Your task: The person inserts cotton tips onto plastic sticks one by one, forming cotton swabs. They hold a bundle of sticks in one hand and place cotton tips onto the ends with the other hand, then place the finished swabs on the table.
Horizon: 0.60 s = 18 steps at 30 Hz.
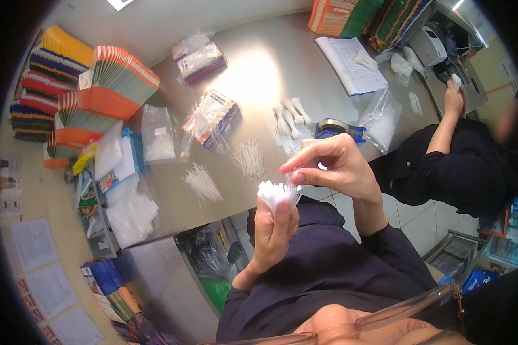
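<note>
In front of my body, my left hand (pixel 273 230) is closed around an upright bunch of thin white sticks (pixel 275 191) with thicker, blocky tips. My right hand (pixel 334 167) reaches in from the right, thumb and forefinger pinched at the bunch's top edge. A thin white stick seems to be between those fingertips, though it is partly hidden. Beyond my hands, two loose piles of similar sticks, a left pile (pixel 202 184) and a right pile (pixel 248 159), lie on the metal table (pixel 172 211). Several gathered bundles (pixel 290 118) lie farther back.
A blue tape dispenser (pixel 342 131) stands near a clear bag (pixel 380 121). Plastic-wrapped packs (pixel 212 118), an open notebook (pixel 351 66) and orange folded booklets (pixel 118 80) are around the table. At right, a co-worker's hand (pixel 453 99) holds something white.
</note>
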### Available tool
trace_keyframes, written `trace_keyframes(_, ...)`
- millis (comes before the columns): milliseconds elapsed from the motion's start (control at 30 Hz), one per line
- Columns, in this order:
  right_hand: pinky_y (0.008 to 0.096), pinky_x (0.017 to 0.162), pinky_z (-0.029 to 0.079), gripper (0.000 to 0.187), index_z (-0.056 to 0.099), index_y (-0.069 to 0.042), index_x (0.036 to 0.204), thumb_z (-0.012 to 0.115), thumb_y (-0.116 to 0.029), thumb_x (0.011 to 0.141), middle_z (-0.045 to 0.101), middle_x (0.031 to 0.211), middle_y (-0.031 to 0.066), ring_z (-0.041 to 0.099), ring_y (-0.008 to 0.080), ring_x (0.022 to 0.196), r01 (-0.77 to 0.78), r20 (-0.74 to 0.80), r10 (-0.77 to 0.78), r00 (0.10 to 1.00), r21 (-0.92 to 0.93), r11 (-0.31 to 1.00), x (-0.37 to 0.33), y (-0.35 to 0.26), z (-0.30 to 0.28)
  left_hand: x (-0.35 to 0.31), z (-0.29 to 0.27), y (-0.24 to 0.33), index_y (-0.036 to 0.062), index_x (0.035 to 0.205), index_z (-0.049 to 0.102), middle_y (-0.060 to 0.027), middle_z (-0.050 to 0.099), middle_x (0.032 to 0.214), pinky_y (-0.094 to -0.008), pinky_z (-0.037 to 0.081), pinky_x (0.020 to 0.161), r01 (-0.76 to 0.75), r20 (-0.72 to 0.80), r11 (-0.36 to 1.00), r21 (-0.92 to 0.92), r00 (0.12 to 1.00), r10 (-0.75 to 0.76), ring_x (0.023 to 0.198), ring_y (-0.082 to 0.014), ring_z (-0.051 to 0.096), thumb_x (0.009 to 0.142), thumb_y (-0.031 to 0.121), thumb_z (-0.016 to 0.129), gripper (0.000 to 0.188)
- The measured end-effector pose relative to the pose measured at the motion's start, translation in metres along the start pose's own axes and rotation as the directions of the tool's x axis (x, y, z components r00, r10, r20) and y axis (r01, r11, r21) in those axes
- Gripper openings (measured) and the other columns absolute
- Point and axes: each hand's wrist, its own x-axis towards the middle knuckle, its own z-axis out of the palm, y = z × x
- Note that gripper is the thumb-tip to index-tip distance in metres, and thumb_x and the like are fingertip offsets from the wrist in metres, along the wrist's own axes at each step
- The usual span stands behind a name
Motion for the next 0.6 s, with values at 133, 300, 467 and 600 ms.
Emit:
trace_keyframes(133, 0.0182, 0.055, 0.04, 0.02, 0.065, 0.003, 0.095, 0.069, -0.006, 0.078, 0.062, 0.075, 0.004, 0.052, 0.005, 0.064, -0.022, -0.03, 0.026, 0.999, 0.131, 0.991, 0.0018, 0.0005, 0.0037, -0.0011, -0.0014, 0.002, 0.0019, 0.108, 0.035, 0.0019, 0.039, 0.061, -0.0175, 0.027, 0.041, 0.021, 0.024, 0.999, -0.033, 1.0, -0.02, 0.047, -0.0029, 0.033, 0.097, 0.025, 0.038, 0.026)
trace_keyframes(300, 0.0177, 0.052, 0.035, 0.019, 0.066, 0.0, 0.091, 0.072, -0.011, 0.076, 0.062, 0.074, 0.001, 0.047, 0.0033, 0.059, -0.011, 0.044, 0.01, 0.999, 0.009, 1.0, 0.0017, -0.0019, 0.0012, -0.0014, -0.0009, 0.0041, 0.0023, 0.11, 0.034, 0.0019, 0.039, 0.062, -0.0173, 0.027, 0.041, 0.015, 0.017, 1.0, -0.014, 1.0, -0.015, 0.048, -0.0024, 0.033, 0.097, 0.025, 0.038, 0.027)
trace_keyframes(467, 0.02, 0.046, 0.03, 0.017, 0.068, -0.002, 0.076, 0.075, -0.016, 0.069, 0.064, 0.071, 0.0016, 0.038, 0.005, 0.053, 0.077, 0.154, -0.047, 0.987, -0.192, 0.978, 0.0057, 0.0013, -0.0022, -0.001, -0.0009, 0.0038, 0.0021, 0.11, 0.034, 0.0023, 0.04, 0.063, -0.0168, 0.028, 0.042, 0.026, -0.024, 0.997, 0.075, 0.999, -0.024, 0.049, -0.0015, 0.033, 0.097, 0.024, 0.039, 0.026)
trace_keyframes(600, 0.0203, 0.045, 0.031, 0.013, 0.066, -0.002, 0.073, 0.073, -0.012, 0.069, 0.064, 0.071, 0.0012, 0.04, 0.0048, 0.053, 0.043, 0.132, -0.009, 0.991, -0.257, 0.965, 0.0037, 0.0014, -0.0027, -0.0006, -0.0014, 0.0013, 0.001, 0.111, 0.033, 0.0021, 0.041, 0.064, -0.0168, 0.029, 0.043, 0.012, -0.051, 0.994, 0.11, 0.999, -0.006, 0.049, -0.0018, 0.034, 0.097, 0.023, 0.04, 0.027)
